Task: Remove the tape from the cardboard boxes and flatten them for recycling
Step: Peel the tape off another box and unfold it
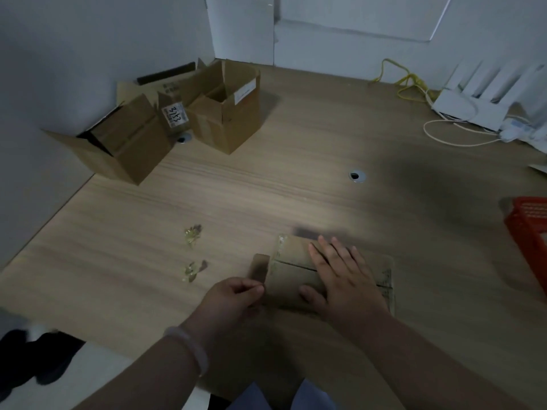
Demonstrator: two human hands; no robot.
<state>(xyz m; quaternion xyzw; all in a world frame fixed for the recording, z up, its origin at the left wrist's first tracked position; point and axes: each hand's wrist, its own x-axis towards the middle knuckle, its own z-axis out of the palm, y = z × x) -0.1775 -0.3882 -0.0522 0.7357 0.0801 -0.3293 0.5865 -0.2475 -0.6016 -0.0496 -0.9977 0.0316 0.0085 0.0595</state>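
Partly under the right grip (pixel 346 279), the box (pixel 291 260) edge meets the left grip (pixel 233 297).

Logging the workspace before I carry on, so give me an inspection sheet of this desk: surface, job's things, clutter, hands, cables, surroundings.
Surface: wood-grain desk, two grommet holes.
Job's things: flat box under the hands; side-lying box, small box and open box back left, unflattened.
Clutter: two tape wads left of the flat box; red crate at right edge.
Hands: left hand pinches the flat box's left edge; right hand presses flat on it.
Cables: yellow cable and white cable by the router, back right.
Surroundings: white walls.
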